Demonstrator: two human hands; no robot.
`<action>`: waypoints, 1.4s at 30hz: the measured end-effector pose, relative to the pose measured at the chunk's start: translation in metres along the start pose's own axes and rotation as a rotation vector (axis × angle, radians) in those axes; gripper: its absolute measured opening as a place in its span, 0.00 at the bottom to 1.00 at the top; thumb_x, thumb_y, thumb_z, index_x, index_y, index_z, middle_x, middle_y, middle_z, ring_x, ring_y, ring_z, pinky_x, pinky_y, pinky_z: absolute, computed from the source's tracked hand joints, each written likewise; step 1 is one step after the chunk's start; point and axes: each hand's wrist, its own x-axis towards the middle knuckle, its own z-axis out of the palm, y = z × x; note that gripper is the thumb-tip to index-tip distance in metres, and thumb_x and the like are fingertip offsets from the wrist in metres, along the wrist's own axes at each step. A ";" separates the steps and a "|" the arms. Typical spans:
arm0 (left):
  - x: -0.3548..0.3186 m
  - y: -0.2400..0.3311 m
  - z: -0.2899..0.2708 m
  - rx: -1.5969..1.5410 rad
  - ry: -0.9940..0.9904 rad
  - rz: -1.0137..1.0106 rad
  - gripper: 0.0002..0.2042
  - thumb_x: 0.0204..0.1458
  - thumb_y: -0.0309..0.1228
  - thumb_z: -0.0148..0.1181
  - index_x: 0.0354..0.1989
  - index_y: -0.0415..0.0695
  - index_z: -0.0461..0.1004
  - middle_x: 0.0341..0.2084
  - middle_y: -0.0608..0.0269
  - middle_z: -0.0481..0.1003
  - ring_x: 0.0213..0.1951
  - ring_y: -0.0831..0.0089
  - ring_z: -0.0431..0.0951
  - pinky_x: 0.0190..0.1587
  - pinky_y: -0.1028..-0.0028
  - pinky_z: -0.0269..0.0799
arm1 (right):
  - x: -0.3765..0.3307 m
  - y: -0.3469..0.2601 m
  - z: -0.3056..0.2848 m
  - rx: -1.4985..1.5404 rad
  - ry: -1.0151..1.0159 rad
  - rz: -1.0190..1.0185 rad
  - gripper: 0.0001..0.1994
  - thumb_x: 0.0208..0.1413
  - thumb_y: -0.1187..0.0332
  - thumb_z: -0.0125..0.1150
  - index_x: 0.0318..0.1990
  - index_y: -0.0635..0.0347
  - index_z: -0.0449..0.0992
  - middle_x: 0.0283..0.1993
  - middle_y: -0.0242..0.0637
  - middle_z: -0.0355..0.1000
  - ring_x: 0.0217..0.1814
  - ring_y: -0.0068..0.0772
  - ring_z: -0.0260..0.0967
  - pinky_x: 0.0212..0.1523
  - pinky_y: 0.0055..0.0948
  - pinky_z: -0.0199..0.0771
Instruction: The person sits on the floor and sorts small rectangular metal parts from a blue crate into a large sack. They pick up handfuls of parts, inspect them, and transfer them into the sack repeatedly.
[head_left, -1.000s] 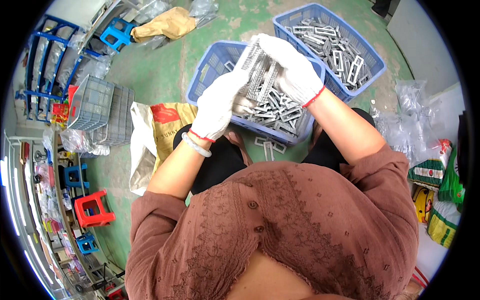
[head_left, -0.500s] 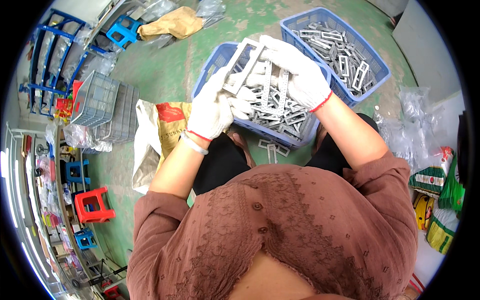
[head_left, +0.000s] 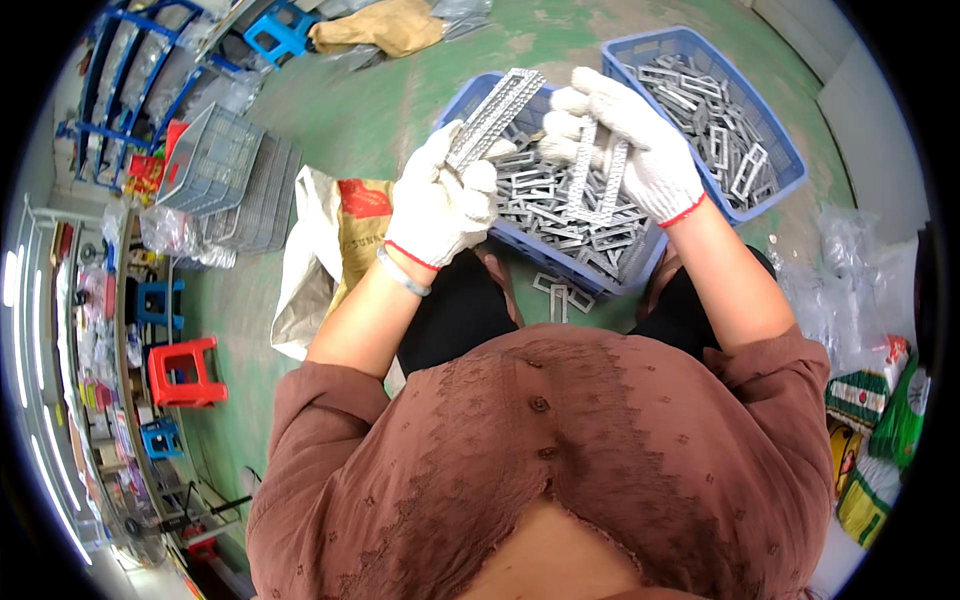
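My left hand [head_left: 445,195], in a white knit glove with a red cuff, grips a grey rectangular frame [head_left: 497,112] with a slotted, ribbed face, tilted up and away. My right hand [head_left: 645,145], gloved alike, has its fingers curled round a second grey rectangular frame [head_left: 581,172], which hangs downward. Both hands are raised over a blue plastic basket [head_left: 545,262] full of similar grey frames [head_left: 530,200]. The two held frames are apart. The right fingertips are partly hidden behind the frame.
Another blue basket [head_left: 790,185] of grey frames stands at the right. A few loose frames [head_left: 562,296] lie on the floor by my feet. Left are a woven sack [head_left: 310,265], stacked grey crates [head_left: 225,165] and a red stool [head_left: 188,372]. Plastic bags [head_left: 840,270] lie right.
My hands have moved apart. The left hand has turned its frame so the slotted face shows. The right hand still holds its frame hanging down. The whole view has shifted slightly.
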 end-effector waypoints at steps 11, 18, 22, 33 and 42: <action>-0.177 0.108 -0.062 0.405 0.613 0.703 0.17 0.61 0.41 0.53 0.51 0.41 0.73 0.41 0.49 0.79 0.26 0.65 0.80 0.24 0.71 0.76 | 0.006 0.002 -0.029 -0.087 0.000 0.049 0.16 0.63 0.69 0.59 0.54 0.65 0.66 0.50 0.45 0.69 0.51 0.42 0.73 0.57 0.49 0.78; -0.227 0.120 -0.126 0.822 0.907 0.262 0.19 0.63 0.43 0.53 0.51 0.40 0.74 0.33 0.53 0.79 0.26 0.66 0.80 0.25 0.70 0.75 | 0.025 0.032 -0.013 0.036 -0.006 0.104 0.14 0.65 0.70 0.55 0.53 0.68 0.70 0.47 0.48 0.70 0.51 0.46 0.70 0.58 0.55 0.74; -0.213 0.118 -0.140 1.863 0.990 0.161 0.20 0.59 0.44 0.59 0.57 0.50 0.73 0.39 0.54 0.79 0.48 0.63 0.79 0.46 0.70 0.75 | 0.049 0.063 0.019 0.224 -0.066 0.156 0.12 0.64 0.71 0.53 0.52 0.69 0.71 0.46 0.53 0.72 0.50 0.55 0.72 0.58 0.63 0.72; -0.124 0.022 -0.016 0.775 0.219 0.231 0.18 0.61 0.41 0.59 0.48 0.36 0.75 0.35 0.59 0.80 0.31 0.75 0.82 0.34 0.77 0.79 | 0.081 0.126 0.112 0.298 -0.221 0.098 0.10 0.64 0.72 0.53 0.50 0.63 0.72 0.47 0.48 0.75 0.53 0.52 0.73 0.61 0.60 0.71; -0.126 0.033 -0.045 0.921 0.374 0.468 0.15 0.55 0.34 0.67 0.45 0.35 0.78 0.30 0.63 0.78 0.28 0.79 0.79 0.30 0.81 0.78 | 0.084 0.123 0.091 -0.295 -0.265 0.113 0.21 0.66 0.62 0.55 0.63 0.60 0.68 0.55 0.41 0.73 0.55 0.40 0.72 0.55 0.40 0.73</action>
